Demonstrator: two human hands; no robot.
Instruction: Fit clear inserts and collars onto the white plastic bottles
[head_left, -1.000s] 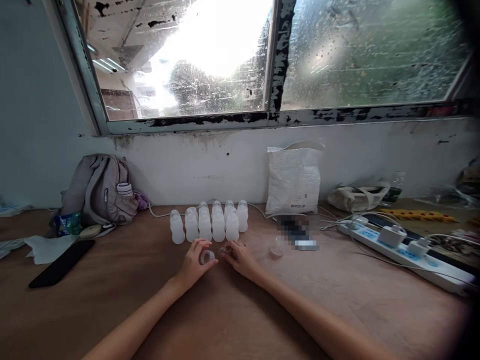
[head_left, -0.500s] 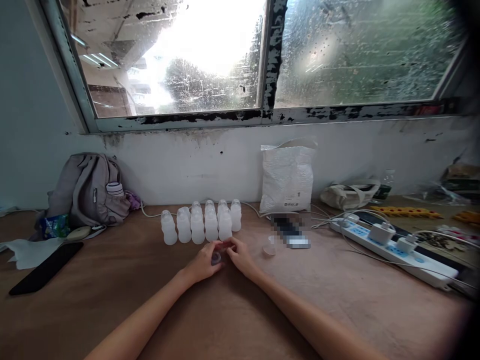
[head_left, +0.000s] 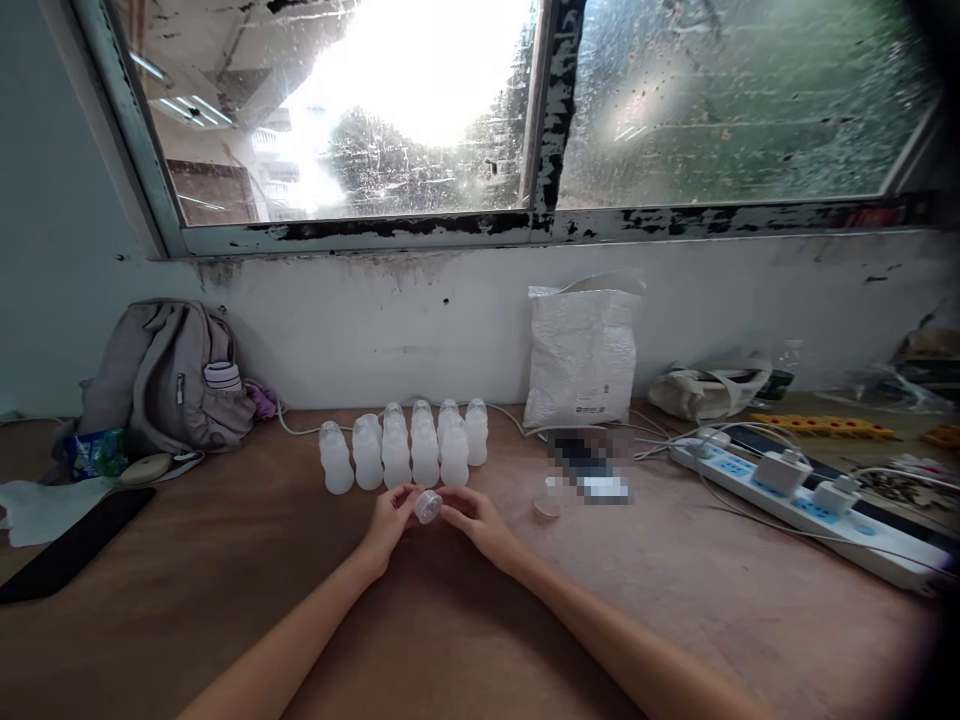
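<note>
"Clear plastic, that small round piece (head_left: 428, 506). What has hold of it?"

"The left hand (head_left: 390, 522), its grip drawn in to a narrow pinch on one side."

"And the right hand (head_left: 481, 522)?"

"Thumb and forefinger slightly parted, right at the opposite edge. I can't tell whether that grip is clasping it or only touching."

"Where's the piece, then?"

"Over the table (head_left: 465, 640), in front of a close group of frosted white bottles (head_left: 396, 455), all upright."

"Anything to the right?"

"A clear cup-like thing (head_left: 547, 503) near the right hand, then a white power strip (head_left: 810, 512) with adapters plugged in. Behind, a white pouch (head_left: 582, 358) stands by the wall (head_left: 390, 340)."

"And on the left?"

"A grey backpack (head_left: 169, 385), well apart from the hands, with a flat black object (head_left: 79, 545) nearer the viewer."
</note>
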